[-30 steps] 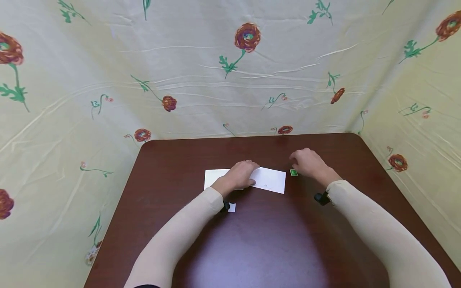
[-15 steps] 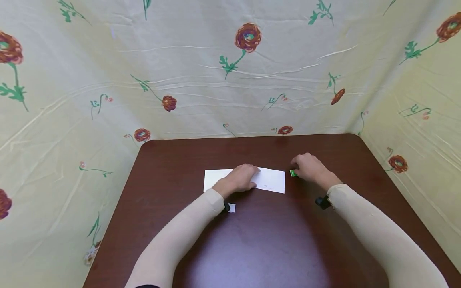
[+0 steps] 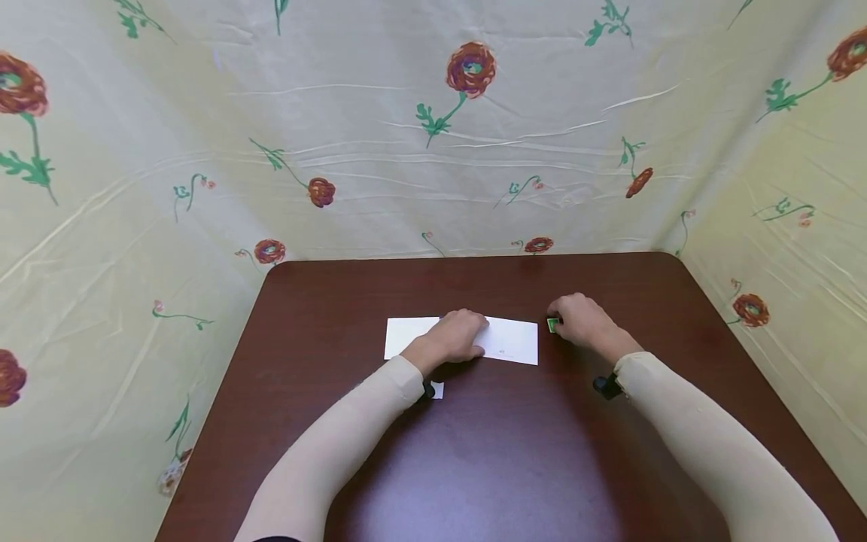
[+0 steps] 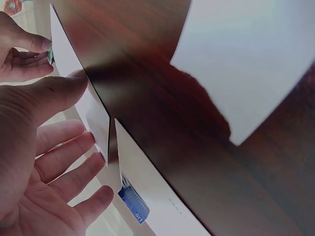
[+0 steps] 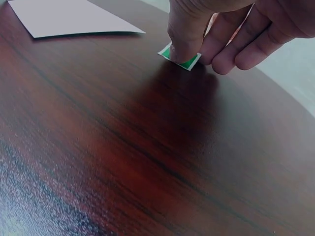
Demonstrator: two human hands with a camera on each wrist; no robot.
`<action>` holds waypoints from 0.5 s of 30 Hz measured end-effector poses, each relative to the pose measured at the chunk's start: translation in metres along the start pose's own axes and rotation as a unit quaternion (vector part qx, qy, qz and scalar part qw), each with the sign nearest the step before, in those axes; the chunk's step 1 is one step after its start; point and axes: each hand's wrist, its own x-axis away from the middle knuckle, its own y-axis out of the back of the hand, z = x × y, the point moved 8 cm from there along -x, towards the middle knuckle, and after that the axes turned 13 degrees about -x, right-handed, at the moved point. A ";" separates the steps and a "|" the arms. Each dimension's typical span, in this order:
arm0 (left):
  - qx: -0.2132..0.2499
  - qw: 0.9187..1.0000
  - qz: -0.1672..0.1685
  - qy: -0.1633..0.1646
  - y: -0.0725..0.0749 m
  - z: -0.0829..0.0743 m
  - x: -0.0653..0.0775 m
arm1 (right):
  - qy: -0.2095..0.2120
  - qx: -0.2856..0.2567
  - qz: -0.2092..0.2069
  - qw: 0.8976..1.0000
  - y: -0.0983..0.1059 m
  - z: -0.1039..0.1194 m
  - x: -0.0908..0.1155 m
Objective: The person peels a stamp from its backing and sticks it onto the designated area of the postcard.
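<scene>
A small green stamp with a pale perforated border point(image 3: 552, 326) is at the table's right side. My right hand point(image 3: 584, 324) pinches it by one edge; in the right wrist view the thumb covers part of the stamp point(image 5: 190, 64). My left hand point(image 3: 448, 339) rests on a white envelope point(image 3: 513, 341), its thumb at the near edge and its fingers fairly straight on the paper. To its left, partly behind that hand, lies another white envelope point(image 3: 409, 336). The left wrist view shows a blue stamp point(image 4: 134, 204) on that one.
A small piece of white paper point(image 3: 438, 391) with a torn edge lies beside the left wrist. Beneath everything is a dark brown wooden table point(image 3: 488, 452). Floral cloth point(image 3: 379, 105) hangs behind the table and along its sides.
My right hand has lowered slightly toward me, its fingers coming onto the green stamp and taking hold of it. The left hand has shifted slightly on the envelope, which stays in place.
</scene>
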 end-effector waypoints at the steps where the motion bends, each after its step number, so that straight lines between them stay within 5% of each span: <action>1: 0.001 1.000 0.001 0.002 0.000 0.000 0.000 | 0.000 0.001 -0.001 1.000 0.000 0.000 0.001; 15: 0.007 1.000 -0.001 0.013 -0.001 -0.002 0.001 | 0.005 -0.007 -0.010 1.000 0.001 -0.004 0.002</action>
